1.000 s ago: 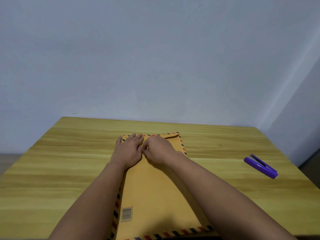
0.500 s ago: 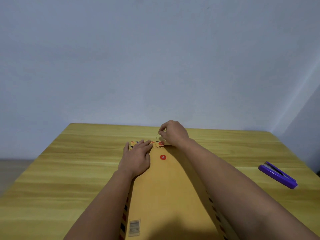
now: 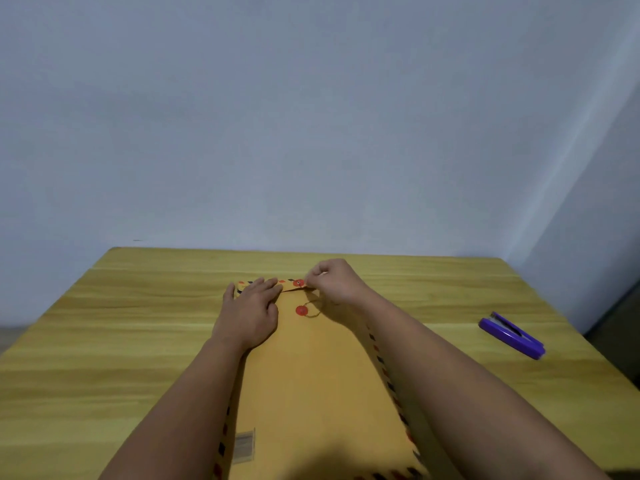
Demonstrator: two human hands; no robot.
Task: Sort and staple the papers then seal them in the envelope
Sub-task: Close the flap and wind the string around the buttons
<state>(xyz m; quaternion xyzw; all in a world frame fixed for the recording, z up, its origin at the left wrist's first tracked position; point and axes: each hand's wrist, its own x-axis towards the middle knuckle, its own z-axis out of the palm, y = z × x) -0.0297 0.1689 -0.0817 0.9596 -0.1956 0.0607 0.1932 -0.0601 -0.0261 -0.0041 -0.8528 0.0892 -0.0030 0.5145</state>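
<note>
We log the envelope (image 3: 322,386) flat on the table (image 3: 104,341), centred in front of us, its long axis running away from us toward the wall, flap end at the far side. 2 red discs show: 1 on the folded flap (image 3: 298,283), 1 on the body (image 3: 302,310), with a thin string (image 3: 317,308) looping between them. Left hand (image 3: 251,313) lies flat, fingers extended, pressing the flap's left part. Right hand (image 3: 337,282) is curled, fingertips pinching at the string beside the flap disc. We judge the envelope light, thin and flexible, prone to sliding on the smooth wood, so a flat palm is the sensible anchor; the string is limp and wants a fingertip pinch near its free end. The purple stapler (image 3: 510,336) sits well apart to the right.
</note>
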